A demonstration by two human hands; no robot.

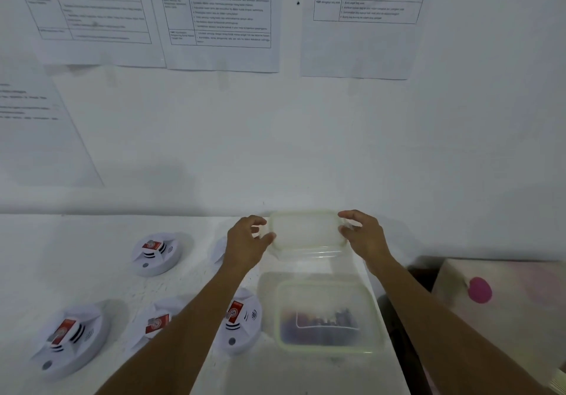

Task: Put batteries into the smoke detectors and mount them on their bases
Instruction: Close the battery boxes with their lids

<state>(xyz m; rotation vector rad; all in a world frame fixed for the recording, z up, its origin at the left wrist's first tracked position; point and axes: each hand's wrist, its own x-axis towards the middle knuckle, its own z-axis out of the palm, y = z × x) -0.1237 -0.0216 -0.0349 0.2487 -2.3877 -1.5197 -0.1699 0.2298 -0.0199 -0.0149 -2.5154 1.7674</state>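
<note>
Gripping a clear plastic piece (306, 235), lid or tub unclear, by its ends near the table's (92, 241) far edge are the left hand (248, 241) and right hand (364, 235). Smoke detectors (156, 253) lie toward the left edge, apparently not yet loaded; a container (324, 283) of dark items, likely batteries, sits beside them.

Wall sheets (220, 17) and red detector labels (151, 245) bear print, none legible.

Printed sheets (220, 11) (text blurred) cover the white wall (306, 137) above a table (76, 241).

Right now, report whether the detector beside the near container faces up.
Face up: the smoke detector shows its red label, vents and button.
</note>
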